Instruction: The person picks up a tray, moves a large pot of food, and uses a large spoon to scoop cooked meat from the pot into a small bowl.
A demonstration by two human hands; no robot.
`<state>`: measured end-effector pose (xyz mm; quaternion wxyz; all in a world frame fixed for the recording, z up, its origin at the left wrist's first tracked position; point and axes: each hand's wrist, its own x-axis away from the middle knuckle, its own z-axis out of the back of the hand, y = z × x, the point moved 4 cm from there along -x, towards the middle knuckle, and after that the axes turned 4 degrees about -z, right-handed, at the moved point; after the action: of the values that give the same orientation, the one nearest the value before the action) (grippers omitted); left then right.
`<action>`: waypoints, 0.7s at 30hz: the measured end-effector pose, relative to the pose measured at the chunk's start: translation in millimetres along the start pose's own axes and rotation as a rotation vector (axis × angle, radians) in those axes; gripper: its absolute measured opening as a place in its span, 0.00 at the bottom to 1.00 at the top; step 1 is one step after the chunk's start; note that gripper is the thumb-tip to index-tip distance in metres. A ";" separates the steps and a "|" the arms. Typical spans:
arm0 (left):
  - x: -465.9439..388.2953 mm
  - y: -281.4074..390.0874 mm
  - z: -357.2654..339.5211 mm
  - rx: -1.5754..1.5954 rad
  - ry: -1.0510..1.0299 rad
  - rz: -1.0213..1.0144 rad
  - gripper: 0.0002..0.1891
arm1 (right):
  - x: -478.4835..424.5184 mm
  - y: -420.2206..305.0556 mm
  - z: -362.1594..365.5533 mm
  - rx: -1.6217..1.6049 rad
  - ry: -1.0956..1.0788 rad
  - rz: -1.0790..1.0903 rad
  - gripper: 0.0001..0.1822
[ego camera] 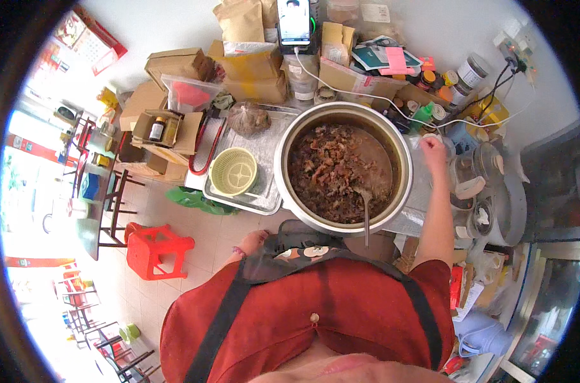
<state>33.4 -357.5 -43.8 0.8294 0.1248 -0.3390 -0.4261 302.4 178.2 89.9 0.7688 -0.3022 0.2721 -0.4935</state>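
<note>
A large metal pot (281,182) stands before me, with dark chopped, cooked food (335,165) and brown liquid in it. A metal ladle (366,218) leans in the pot, its handle over the near rim. My right hand (434,149) is beyond the pot's right side, at a small pale thing beside a white cable (481,125); whether it grips that thing is unclear. Low beside my dark apron (304,234) is my left hand (255,241), its fingers partly hidden. To the pot's left, a yellow-green plastic basket (233,171) sits on a metal tray (266,203).
A tied plastic bag (248,118) lies on the tray. Cardboard boxes (175,64) and a phone (293,21) line the back. Several jars (472,72) and bottles crowd the right, near plugged-in cords (498,84). A red stool (158,251) stands on the floor at left.
</note>
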 end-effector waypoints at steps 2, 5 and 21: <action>-2.7 -8.1 -5.4 0.068 -0.015 -0.070 0.10 | -10.6 13.4 6.9 -0.176 0.109 -0.073 0.12; -6.1 -22.7 -13.6 0.116 0.010 -0.169 0.09 | -10.1 -5.0 8.8 -0.601 0.089 -0.252 0.13; 4.8 15.2 26.2 0.296 0.153 -0.118 0.08 | -46.4 -72.6 65.2 -1.222 0.068 -0.022 0.07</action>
<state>27.3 -349.9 -14.7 0.7989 0.2974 -0.3259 -0.4088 289.1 209.9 192.3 0.4419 -0.6756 0.5271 -0.2654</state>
